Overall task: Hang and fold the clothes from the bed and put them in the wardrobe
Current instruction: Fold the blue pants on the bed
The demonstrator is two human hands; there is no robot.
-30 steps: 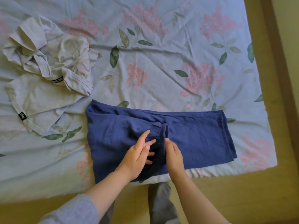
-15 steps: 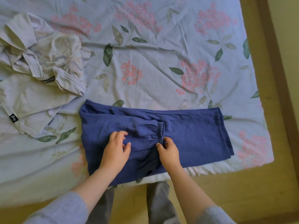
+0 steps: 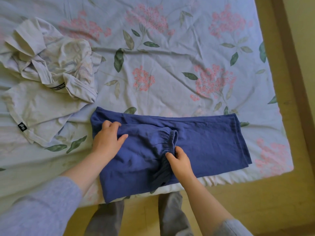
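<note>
We are gripping the folded blue trousers [image 3: 204,142], lying at the near edge of the bed [image 3: 170,74]: left hand [image 3: 107,140] curling into the left fold, right hand [image 3: 179,162] pinching the elastic waistband [image 3: 172,137], hands apart.

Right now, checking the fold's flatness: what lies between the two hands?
Head view: only wrinkled blue trousers cloth, folded over, lies between the left hand and right hand, with the elastic waistband beside the right.

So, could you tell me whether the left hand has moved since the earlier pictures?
Yes. The left hand has slid leftward across the blue trousers, away from their elastic waistband and toward the folded left edge.
</note>
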